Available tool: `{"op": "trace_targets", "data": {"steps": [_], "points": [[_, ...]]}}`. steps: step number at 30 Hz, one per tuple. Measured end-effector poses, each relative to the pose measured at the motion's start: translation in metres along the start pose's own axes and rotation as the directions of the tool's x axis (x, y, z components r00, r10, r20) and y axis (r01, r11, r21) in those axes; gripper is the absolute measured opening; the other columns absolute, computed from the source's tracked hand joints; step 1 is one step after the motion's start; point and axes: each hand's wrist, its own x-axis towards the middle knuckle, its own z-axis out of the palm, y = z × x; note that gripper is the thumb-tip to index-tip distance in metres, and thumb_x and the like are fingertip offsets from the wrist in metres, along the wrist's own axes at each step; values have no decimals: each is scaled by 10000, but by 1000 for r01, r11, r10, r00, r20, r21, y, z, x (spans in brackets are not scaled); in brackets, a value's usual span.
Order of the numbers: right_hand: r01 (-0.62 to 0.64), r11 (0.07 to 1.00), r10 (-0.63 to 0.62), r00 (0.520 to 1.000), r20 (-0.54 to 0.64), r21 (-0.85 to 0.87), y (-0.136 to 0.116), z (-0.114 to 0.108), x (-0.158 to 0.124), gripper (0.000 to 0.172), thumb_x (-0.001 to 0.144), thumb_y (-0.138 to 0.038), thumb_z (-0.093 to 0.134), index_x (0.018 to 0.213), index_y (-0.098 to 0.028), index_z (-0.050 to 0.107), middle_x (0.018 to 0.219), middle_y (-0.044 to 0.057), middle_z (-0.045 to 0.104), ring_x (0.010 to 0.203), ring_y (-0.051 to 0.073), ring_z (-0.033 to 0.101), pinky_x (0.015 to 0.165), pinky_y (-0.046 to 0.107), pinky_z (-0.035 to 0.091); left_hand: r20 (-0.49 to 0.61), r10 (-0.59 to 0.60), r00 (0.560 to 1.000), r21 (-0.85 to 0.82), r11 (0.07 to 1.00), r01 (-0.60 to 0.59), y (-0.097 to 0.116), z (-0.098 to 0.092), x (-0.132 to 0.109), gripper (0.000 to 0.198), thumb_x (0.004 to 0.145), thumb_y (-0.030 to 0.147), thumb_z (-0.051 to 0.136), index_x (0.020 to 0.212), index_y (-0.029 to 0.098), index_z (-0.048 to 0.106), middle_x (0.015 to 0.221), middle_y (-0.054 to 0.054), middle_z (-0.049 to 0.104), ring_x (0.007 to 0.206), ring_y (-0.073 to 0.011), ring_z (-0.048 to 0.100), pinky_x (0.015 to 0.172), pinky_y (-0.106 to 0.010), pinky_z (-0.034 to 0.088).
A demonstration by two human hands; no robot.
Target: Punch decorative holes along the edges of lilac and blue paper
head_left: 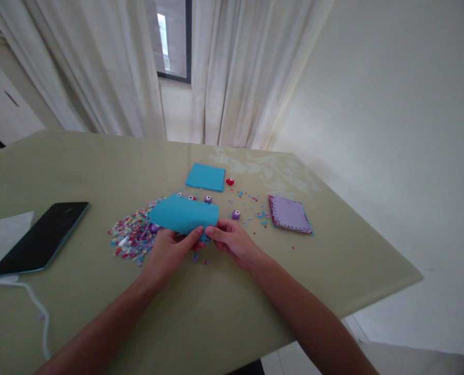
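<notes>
A sheet of blue paper (183, 212) is raised over the table, its face tilted toward me. My left hand (173, 249) pinches its lower edge, thumb on top. Close beside it, my right hand (232, 240) grips the right lower corner between thumb and fingers. A few small dark marks show along the edge by my thumbs. Just past the sheet stand several small punches, partly hidden by it, among them a purple one (208, 199). Another purple punch (236, 214) stands beyond my right hand. Left of the paper spreads a heap of multicoloured paper confetti (132, 234).
Farther back lies a stack of blue paper (205, 177) with a red punch (230, 181) beside it. To the right sits a stack of purple sheets (290, 214) with punched edges. A black tablet (40, 239) and a white cable (40, 307) occupy the left side.
</notes>
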Motion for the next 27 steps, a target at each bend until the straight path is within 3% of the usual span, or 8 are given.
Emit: {"op": "trace_targets", "data": {"steps": [9, 14, 16, 18, 20, 22, 24, 27], "points": [[93, 995, -94, 995, -30, -31, 0, 8, -3, 540, 684, -659, 923, 745, -204, 640, 649, -56, 483, 578, 100, 330, 558, 281, 235, -7, 17, 1000, -10, 1000, -18, 1, 1, 0, 450, 699, 634, 819, 774, 191, 800, 689, -71, 806, 640, -274, 776, 627, -353, 628], [184, 952, -184, 983, 20, -245, -2, -9, -1, 406, 780, -509, 869, 996, -214, 691, 861, 5, 676, 731, 155, 570, 670, 280, 450, -68, 69, 995, -19, 997, -70, 3, -8, 0, 414, 735, 604, 829, 747, 194, 776, 671, -64, 789, 615, -257, 752, 618, -343, 608], [283, 820, -338, 941, -23, -497, -3, -22, 2, 299, 842, -377, 803, 1072, -211, 707, 954, 38, 707, 811, 181, 620, 753, 310, 505, -64, 119, 991, -16, 993, -120, 6, -13, 0, 385, 738, 581, 830, 728, 203, 756, 658, -55, 778, 606, -244, 738, 612, -330, 591], [301, 576, -478, 878, -14, -760, -3, -33, 5, 287, 884, -233, 717, 1167, -187, 733, 1080, 90, 704, 916, 208, 643, 865, 348, 528, -36, 152, 988, 26, 988, -151, 8, -20, 3, 371, 746, 568, 808, 681, 212, 726, 615, -48, 751, 580, -226, 713, 593, -315, 562], [242, 334, -529, 848, 31, -911, -2, -42, 9, 412, 880, -123, 661, 1287, -146, 720, 1199, 147, 685, 1065, 253, 637, 1001, 395, 509, -81, 130, 988, 110, 987, -120, 8, -27, 9, 372, 738, 565, 772, 626, 220, 689, 555, -42, 711, 529, -209, 671, 546, -300, 516], [146, 168, -508, 861, 42, -975, 0, -45, 13, 471, 887, -82, 622, 1352, -111, 690, 1241, 181, 692, 1165, 304, 605, 1081, 446, 469, -209, 90, 974, 186, 981, -51, 5, -33, 16, 348, 703, 563, 754, 649, 225, 690, 497, -17, 664, 451, -190, 601, 457, -284, 425], [25, 58, -473, 881, -6, -998, 1, -46, 16, 425, 916, -86, 586, 1325, -112, 700, 1262, 197, 709, 1201, 346, 579, 1082, 494, 449, -252, 93, 963, 198, 979, -43, 2, -38, 21, 344, 718, 569, 732, 678, 230, 686, 489, -1, 647, 450, -185, 590, 457, -276, 416], [-69, -17, -485, 873, -52, -997, 3, -40, 19, 370, 963, -126, 563, 1300, -146, 713, 1383, 202, 683, 1268, 380, 540, 1052, 525, 435, -236, 86, 968, 186, 982, -42, -3, -40, 25, 341, 719, 568, 731, 723, 229, 697, 516, -5, 668, 480, -203, 627, 480, -283, 449]]}}
